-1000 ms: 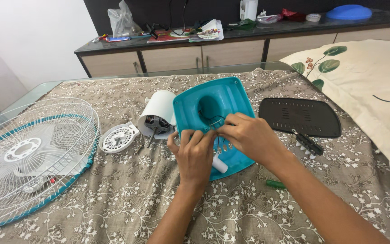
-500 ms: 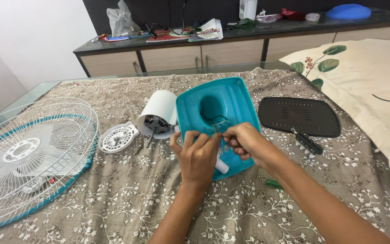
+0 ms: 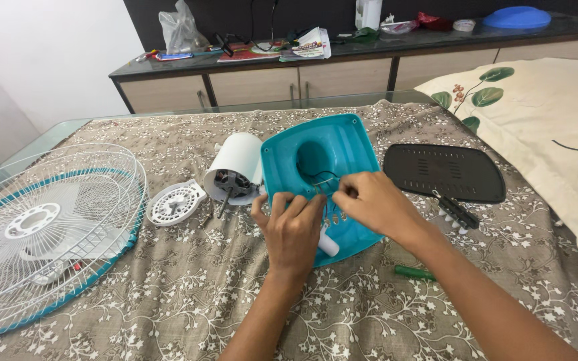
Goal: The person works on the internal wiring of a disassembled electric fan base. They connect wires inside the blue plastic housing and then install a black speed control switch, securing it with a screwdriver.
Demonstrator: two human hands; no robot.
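The left hand (image 3: 294,230) rested on the near part of the upturned teal fan base (image 3: 322,180), fingers curled and pressed against its inner face; whether they pinched anything could not be told. The right hand (image 3: 372,204) lay just beside it, fingertips closed on thin dark wires (image 3: 321,179) running out of the base's hollow. A short white tube (image 3: 328,244) protruded from under the left hand at the base's near edge. The base sat tilted on the patterned tablecloth near the middle of the desk (image 3: 168,301).

To work well here, the left hand should probably keep the base steady while the right draws the wires gently, without sharp bends or strain at their ends.

A green screwdriver handle (image 3: 415,272) lay near the right forearm. Left of the base were the white motor housing (image 3: 235,167), touching it, and a round white slotted cap (image 3: 176,202); further left lay the fan grille (image 3: 41,227). To the right sat a black vented cover plate (image 3: 444,172). A sideboard (image 3: 342,67) stood beyond.
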